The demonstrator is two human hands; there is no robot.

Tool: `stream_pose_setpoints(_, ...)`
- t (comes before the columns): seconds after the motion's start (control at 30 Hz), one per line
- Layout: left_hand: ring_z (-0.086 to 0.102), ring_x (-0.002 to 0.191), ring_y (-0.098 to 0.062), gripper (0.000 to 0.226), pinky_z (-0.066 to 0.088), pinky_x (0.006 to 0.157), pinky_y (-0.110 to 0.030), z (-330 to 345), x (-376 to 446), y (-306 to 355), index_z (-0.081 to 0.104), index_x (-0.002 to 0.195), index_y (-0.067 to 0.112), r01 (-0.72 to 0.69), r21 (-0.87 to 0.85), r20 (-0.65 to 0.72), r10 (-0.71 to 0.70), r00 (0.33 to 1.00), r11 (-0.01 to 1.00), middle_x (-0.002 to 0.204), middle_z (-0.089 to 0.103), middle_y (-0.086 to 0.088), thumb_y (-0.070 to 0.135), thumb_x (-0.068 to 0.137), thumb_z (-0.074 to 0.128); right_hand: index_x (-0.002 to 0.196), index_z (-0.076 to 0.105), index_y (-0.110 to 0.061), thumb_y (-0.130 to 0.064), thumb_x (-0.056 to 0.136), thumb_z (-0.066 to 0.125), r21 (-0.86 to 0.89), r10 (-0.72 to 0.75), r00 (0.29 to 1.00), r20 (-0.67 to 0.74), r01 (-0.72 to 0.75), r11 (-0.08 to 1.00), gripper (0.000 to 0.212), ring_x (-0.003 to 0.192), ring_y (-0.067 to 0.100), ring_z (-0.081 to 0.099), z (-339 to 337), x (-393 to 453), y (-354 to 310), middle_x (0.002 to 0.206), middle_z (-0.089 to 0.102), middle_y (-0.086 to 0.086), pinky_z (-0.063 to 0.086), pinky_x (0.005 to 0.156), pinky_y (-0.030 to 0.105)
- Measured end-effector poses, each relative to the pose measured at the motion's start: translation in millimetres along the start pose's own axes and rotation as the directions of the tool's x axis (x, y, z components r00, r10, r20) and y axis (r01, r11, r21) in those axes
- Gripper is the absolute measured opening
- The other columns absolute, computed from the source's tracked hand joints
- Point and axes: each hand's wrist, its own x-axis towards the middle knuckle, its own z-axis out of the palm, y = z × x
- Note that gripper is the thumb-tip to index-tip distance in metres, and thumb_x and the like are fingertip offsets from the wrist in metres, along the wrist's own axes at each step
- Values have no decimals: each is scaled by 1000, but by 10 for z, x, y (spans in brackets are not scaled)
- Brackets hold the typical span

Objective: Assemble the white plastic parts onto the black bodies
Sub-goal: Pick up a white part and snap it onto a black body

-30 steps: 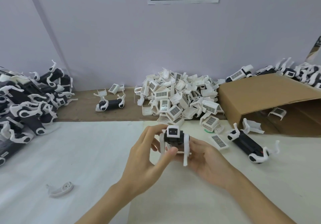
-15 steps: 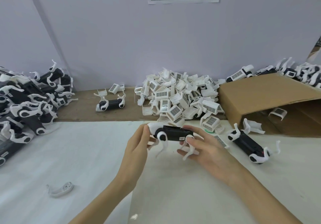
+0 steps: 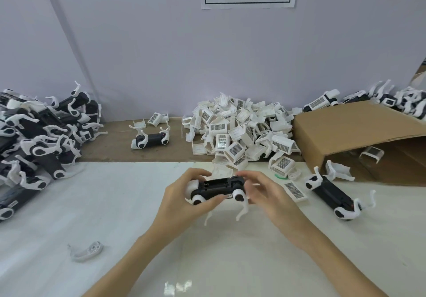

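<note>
Both hands hold one black body (image 3: 217, 189) with white legs above the white mat, lying sideways with its open top slot facing me. My left hand (image 3: 182, 198) grips its left end, thumb on the front. My right hand (image 3: 265, 193) holds its right end, fingers slightly blurred. Two thin white legs hang down below the body. A heap of white plastic covers (image 3: 239, 133) with grid labels lies behind it. Another black body with legs (image 3: 332, 195) lies on the mat to the right.
A pile of black-and-white bodies (image 3: 39, 140) fills the left side. One body (image 3: 151, 138) lies alone on the brown strip at the back. An open cardboard box (image 3: 359, 133) lies on its side at right. A loose white leg (image 3: 86, 250) rests front left.
The body went from upright and end-on to lying sideways, then rolled so its open top faces me. My left hand shifted its grip to the left end.
</note>
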Motion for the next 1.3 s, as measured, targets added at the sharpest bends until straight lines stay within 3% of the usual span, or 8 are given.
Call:
stream_pose_setpoints(0.1,74,81,-15,62,55,71,-19,23,50,2,61,118,41,131,-157,-79,-145,986,979,93,76,6,62,65,86,126,70,-24,-38,109,52,157,43,994,-96,-28,987,29,113,29,70,-42,134,-2,114,74,10,59,89,38)
stream_pose_setpoints(0.27,74,76,-16,67,54,65,-19,10,63,-14,56,119,41,210,-187,-92,-230,969,960,91,76,3,62,64,88,149,51,-28,12,101,44,-570,-187,980,-71,114,814,63,136,17,53,-131,559,9,147,53,0,48,112,39)
stream_pose_setpoints(0.4,72,76,-12,60,52,61,-17,26,48,-6,59,114,42,202,-124,-76,-212,974,972,91,73,11,56,66,92,163,30,-36,8,101,49,-859,-217,968,124,214,465,78,158,13,18,-177,951,-21,173,15,-10,30,122,38)
stream_pose_setpoints(0.6,70,78,-9,58,53,68,-17,8,28,-13,62,114,35,154,-60,-32,-156,987,986,91,73,14,55,66,88,136,55,-22,-25,91,78,-946,-274,943,188,249,208,50,128,19,52,-199,1215,35,136,52,0,43,107,37)
stream_pose_setpoints(0.7,69,72,-9,47,51,63,-15,7,52,-51,64,110,34,145,-69,-23,-147,989,987,88,74,11,42,74,93,121,51,-20,-40,90,78,-935,-376,919,115,228,271,46,112,16,57,-193,1170,32,121,57,-3,46,96,34)
stream_pose_setpoints(0.93,70,72,-10,54,51,62,-14,11,60,-90,62,112,36,102,-58,18,-101,995,993,89,74,9,59,70,87,125,58,-23,-29,96,75,-294,-213,956,-202,148,944,34,110,4,67,-158,721,82,116,71,-11,56,94,24)
stream_pose_setpoints(1.1,70,80,-7,49,53,68,-17,10,39,-65,64,112,36,55,-11,55,-54,997,998,94,73,13,55,73,87,117,59,-24,-28,85,86,-215,-126,956,-266,69,974,42,102,9,69,-125,442,252,109,73,-2,56,85,25)
stream_pose_setpoints(1.3,63,124,-17,58,47,107,-32,39,-31,1,57,142,41,-140,22,249,130,960,990,126,65,12,29,92,83,115,62,-24,-36,75,88,-70,-169,952,-255,156,985,48,104,13,71,-70,372,-22,107,75,-5,58,88,27)
